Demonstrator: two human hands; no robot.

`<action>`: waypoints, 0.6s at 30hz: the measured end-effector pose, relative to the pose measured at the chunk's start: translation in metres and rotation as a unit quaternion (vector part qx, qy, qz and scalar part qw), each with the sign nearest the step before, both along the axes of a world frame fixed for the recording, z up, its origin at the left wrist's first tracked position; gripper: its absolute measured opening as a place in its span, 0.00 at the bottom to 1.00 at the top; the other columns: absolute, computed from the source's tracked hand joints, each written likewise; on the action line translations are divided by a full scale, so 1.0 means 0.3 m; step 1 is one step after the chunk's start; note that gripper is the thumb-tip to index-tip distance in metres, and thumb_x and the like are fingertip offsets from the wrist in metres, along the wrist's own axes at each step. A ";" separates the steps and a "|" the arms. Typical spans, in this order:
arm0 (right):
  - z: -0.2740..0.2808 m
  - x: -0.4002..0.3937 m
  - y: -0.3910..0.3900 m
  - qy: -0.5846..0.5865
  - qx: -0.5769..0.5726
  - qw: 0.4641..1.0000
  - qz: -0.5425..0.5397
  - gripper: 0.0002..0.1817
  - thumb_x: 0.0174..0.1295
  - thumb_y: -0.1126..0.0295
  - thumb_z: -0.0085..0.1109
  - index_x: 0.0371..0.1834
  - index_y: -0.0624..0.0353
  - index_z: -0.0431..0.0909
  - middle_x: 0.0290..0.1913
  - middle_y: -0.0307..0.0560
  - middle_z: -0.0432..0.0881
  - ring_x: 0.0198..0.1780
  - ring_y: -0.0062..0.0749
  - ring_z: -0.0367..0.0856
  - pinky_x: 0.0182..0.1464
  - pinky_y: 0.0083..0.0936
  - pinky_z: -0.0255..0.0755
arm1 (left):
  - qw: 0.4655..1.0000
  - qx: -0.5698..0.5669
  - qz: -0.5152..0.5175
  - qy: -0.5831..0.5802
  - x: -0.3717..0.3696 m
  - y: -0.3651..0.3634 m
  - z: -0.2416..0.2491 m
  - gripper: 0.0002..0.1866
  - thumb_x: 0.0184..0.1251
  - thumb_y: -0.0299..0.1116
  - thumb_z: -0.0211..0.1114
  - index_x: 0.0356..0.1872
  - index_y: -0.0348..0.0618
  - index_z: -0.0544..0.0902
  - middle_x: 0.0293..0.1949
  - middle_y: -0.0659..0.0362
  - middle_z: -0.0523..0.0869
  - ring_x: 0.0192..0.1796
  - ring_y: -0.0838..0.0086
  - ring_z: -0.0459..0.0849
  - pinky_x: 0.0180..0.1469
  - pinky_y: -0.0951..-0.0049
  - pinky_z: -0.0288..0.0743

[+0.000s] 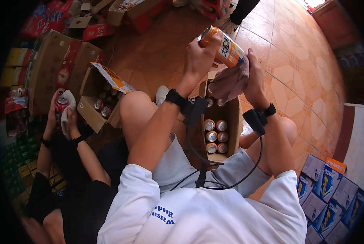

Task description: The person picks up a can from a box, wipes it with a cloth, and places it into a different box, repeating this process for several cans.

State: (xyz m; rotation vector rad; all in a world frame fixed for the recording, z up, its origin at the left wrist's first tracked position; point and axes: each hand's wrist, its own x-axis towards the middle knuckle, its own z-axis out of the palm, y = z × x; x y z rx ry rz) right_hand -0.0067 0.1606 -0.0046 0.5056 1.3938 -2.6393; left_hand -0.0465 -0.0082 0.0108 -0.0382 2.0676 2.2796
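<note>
My left hand (199, 59) is wrapped round an orange drink can (227, 49), which lies tilted with its silver top end toward the upper left. My right hand (253, 77) is closed on a pinkish-grey cloth (231, 81) that touches the can's lower end. Below both hands, an open cardboard box (233, 134) stands between my knees. Several orange cans (215, 136) are upright inside it, and part of the box is hidden by the cloth and my hands.
To my left, a person's hands (64, 114) hold a red can (61, 103) and a white cloth. Beside them is an open box of cans (102, 101). Large cartons (56, 69) stand farther left, and blue-and-white packs (326, 183) are stacked at lower right.
</note>
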 end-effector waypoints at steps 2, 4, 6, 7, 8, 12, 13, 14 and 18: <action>-0.027 0.004 -0.007 -0.011 -0.001 1.000 -0.003 0.22 0.81 0.47 0.49 0.48 0.56 0.80 0.42 0.43 0.84 0.44 0.26 0.82 0.51 0.25 0.79 | 1.000 0.010 0.012 0.005 0.007 -0.005 -0.005 0.30 0.70 0.57 0.67 0.50 0.32 0.83 0.33 0.52 0.89 0.27 0.68 0.92 0.25 0.73 0.86; -0.051 0.011 -0.025 0.038 0.209 0.977 -0.007 0.29 0.81 0.43 0.45 0.50 0.62 0.80 0.44 0.47 0.84 0.44 0.32 0.79 0.52 0.28 0.73 | 0.999 0.020 0.023 0.010 0.018 -0.005 -0.010 0.30 0.70 0.56 0.67 0.50 0.33 0.83 0.34 0.52 0.88 0.29 0.68 0.92 0.26 0.73 0.87; -0.054 0.007 -0.024 0.047 0.282 0.958 0.007 0.30 0.82 0.44 0.45 0.51 0.65 0.80 0.43 0.49 0.84 0.44 0.34 0.79 0.52 0.30 0.72 | 0.998 0.018 0.053 0.015 0.030 -0.005 -0.008 0.30 0.70 0.56 0.67 0.51 0.33 0.83 0.35 0.55 0.88 0.34 0.70 0.92 0.28 0.72 0.89; -0.040 0.008 -0.031 0.055 0.356 0.933 0.021 0.32 0.82 0.44 0.44 0.52 0.68 0.80 0.43 0.52 0.83 0.44 0.36 0.78 0.51 0.33 0.71 | 0.998 0.015 0.053 0.015 0.032 -0.001 -0.008 0.30 0.70 0.56 0.67 0.51 0.33 0.83 0.35 0.55 0.88 0.34 0.70 0.92 0.28 0.72 0.89; -0.027 0.011 -0.042 0.055 0.353 0.934 0.021 0.32 0.82 0.44 0.44 0.52 0.68 0.80 0.43 0.52 0.83 0.44 0.36 0.78 0.51 0.33 0.71 | 0.996 0.054 0.060 0.026 0.032 0.005 -0.009 0.29 0.69 0.54 0.69 0.51 0.31 0.83 0.37 0.54 0.88 0.34 0.71 0.92 0.27 0.70 0.90; 0.024 0.020 -0.068 0.102 0.410 0.906 -0.006 0.32 0.83 0.47 0.43 0.50 0.72 0.80 0.41 0.58 0.82 0.44 0.40 0.79 0.52 0.36 0.71 | 0.994 0.080 0.066 0.048 0.030 0.022 0.005 0.26 0.67 0.50 0.73 0.47 0.32 0.84 0.37 0.55 0.89 0.33 0.74 0.91 0.27 0.68 0.91; 0.026 0.020 -0.067 0.106 0.430 0.896 -0.009 0.31 0.83 0.48 0.44 0.49 0.73 0.80 0.40 0.59 0.83 0.43 0.41 0.80 0.52 0.37 0.71 | 0.994 0.079 0.065 0.047 0.029 0.026 0.014 0.26 0.67 0.50 0.73 0.47 0.32 0.84 0.37 0.55 0.89 0.33 0.74 0.91 0.27 0.68 0.91; 0.008 0.012 -0.060 0.105 0.430 0.897 -0.009 0.31 0.83 0.48 0.44 0.49 0.73 0.80 0.40 0.59 0.83 0.43 0.41 0.80 0.52 0.37 0.71 | 0.993 0.086 0.062 0.042 0.028 0.029 0.024 0.25 0.66 0.50 0.74 0.46 0.33 0.85 0.36 0.56 0.89 0.32 0.75 0.91 0.27 0.69 0.90; 0.015 -0.018 -0.036 0.133 0.434 0.891 -0.022 0.30 0.79 0.46 0.51 0.45 0.70 0.82 0.38 0.52 0.84 0.41 0.34 0.80 0.48 0.31 0.72 | 0.993 0.079 0.074 0.042 0.010 0.025 0.025 0.22 0.66 0.49 0.75 0.42 0.35 0.87 0.33 0.60 0.89 0.30 0.77 0.91 0.25 0.72 0.88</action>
